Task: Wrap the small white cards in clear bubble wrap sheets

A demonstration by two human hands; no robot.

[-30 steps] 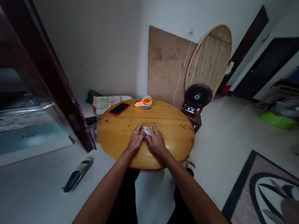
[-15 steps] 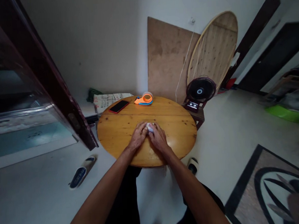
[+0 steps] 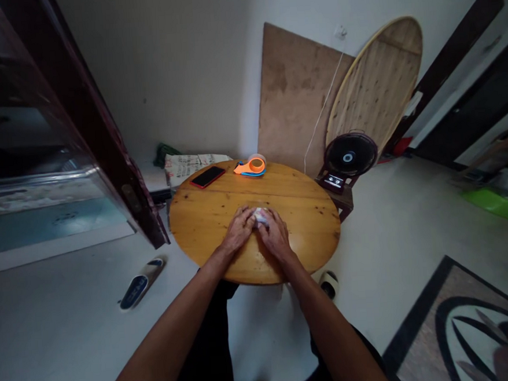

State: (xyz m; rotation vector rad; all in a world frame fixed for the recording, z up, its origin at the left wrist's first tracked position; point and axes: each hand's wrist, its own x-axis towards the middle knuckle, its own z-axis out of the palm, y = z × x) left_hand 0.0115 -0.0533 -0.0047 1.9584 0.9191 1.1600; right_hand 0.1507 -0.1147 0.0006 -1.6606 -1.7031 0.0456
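Over the middle of the round wooden table, my left hand and my right hand are closed from both sides on a small whitish bundle. Pinkish and purplish tints show on it; it looks like crumpled paper or plastic, but its exact kind is too small to tell. My fingers cover its sides. Farther back on the tabletop lie an orange and blue tape dispenser and a black phone with a red edge.
A dark round fan-like device with a lit screen stands on a small stool at the right. Boards lean on the wall behind. One slipper lies on the floor at left, another by the table's right front.
The view has shifted slightly, so the table appears a little farther right. Both hands stay on the whitish bundle, the right fingers shifted a little, and more of its top shows.
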